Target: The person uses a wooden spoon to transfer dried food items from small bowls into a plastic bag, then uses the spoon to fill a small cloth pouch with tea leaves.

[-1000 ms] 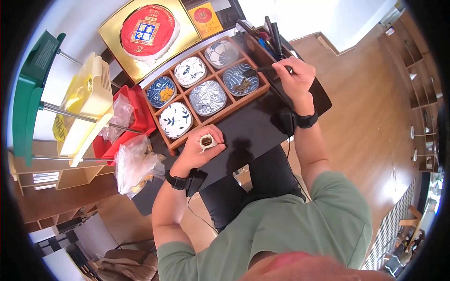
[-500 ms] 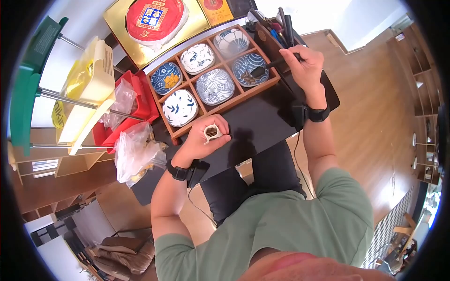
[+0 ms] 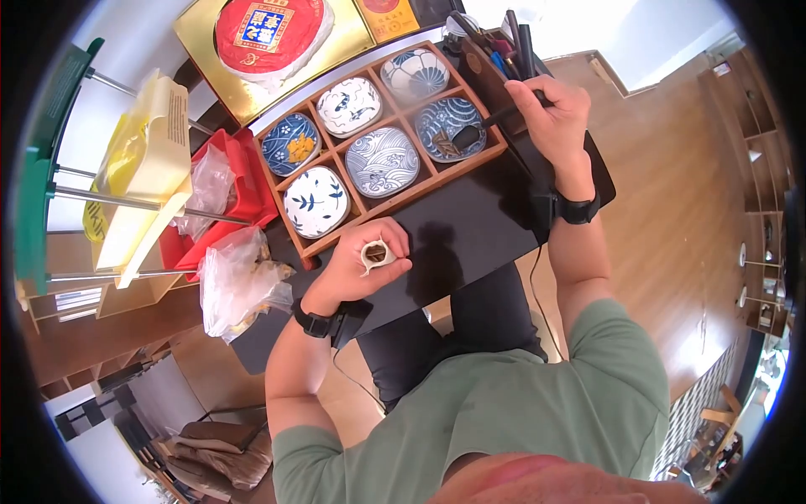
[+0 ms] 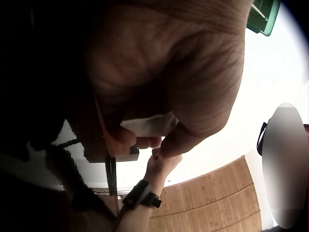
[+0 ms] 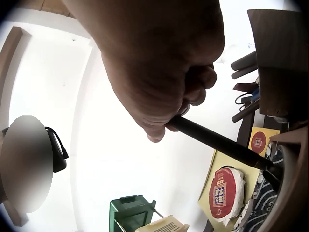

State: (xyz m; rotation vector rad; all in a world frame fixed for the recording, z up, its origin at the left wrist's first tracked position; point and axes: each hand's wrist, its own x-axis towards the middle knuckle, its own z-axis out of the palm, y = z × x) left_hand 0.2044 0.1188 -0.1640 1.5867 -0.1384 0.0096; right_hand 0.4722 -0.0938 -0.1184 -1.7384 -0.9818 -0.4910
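In the head view my left hand (image 3: 361, 267) holds a small pale cloth pouch (image 3: 366, 264) upright in its curled fingers. Its mouth faces up, and brown bits show inside. Seen from the left wrist, the pouch (image 4: 149, 126) is mostly hidden by the palm and fingers. My right hand (image 3: 556, 118) grips the black handle of a small spoon (image 5: 217, 143), angled down to the left. Its dark head lies inside a blue wave-patterned bowl (image 3: 437, 118), beside some dried brown pieces (image 3: 445, 147).
The bowl sits in a six-compartment wooden tray (image 3: 428, 186) with other patterned bowls; one holds orange bits (image 3: 300, 149). Behind are a gold box (image 3: 353, 38) with a red-wrapped round cake (image 3: 273, 34) and a pen holder (image 3: 487, 76). Red bins (image 3: 252, 189) and a plastic bag (image 3: 239, 281) stand left.
The spoon head has shifted within the wave-patterned bowl, from its far right side toward the near right. My left hand keeps its hold on the pouch. The head view has tilted slightly.
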